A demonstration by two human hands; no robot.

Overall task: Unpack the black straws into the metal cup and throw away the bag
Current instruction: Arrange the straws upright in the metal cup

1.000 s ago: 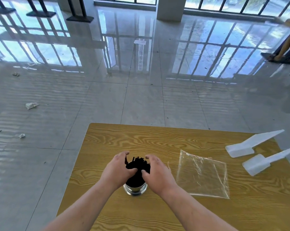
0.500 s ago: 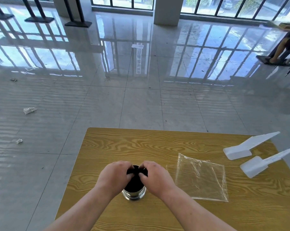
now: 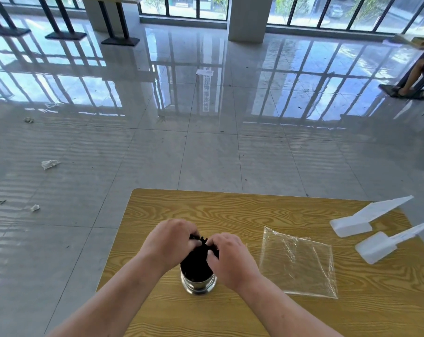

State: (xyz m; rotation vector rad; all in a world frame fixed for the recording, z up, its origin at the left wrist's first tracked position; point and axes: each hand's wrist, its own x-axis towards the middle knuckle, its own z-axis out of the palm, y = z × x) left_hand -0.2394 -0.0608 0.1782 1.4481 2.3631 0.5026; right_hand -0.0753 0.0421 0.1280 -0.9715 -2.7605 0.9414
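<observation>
Both hands, left and right, curl closed around the straws, bunching them upright in the cup. The emptied bag lies flat just beside it. Pressing unevenly could tip the narrow cup.

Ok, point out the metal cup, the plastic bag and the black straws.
metal cup point(image 3: 198, 285): head view, on its shiny lower wall.
plastic bag point(image 3: 298, 263): head view, on the middle of the flat clear sheet.
black straws point(image 3: 198, 260): head view, on the dark bundle between the hands.
</observation>
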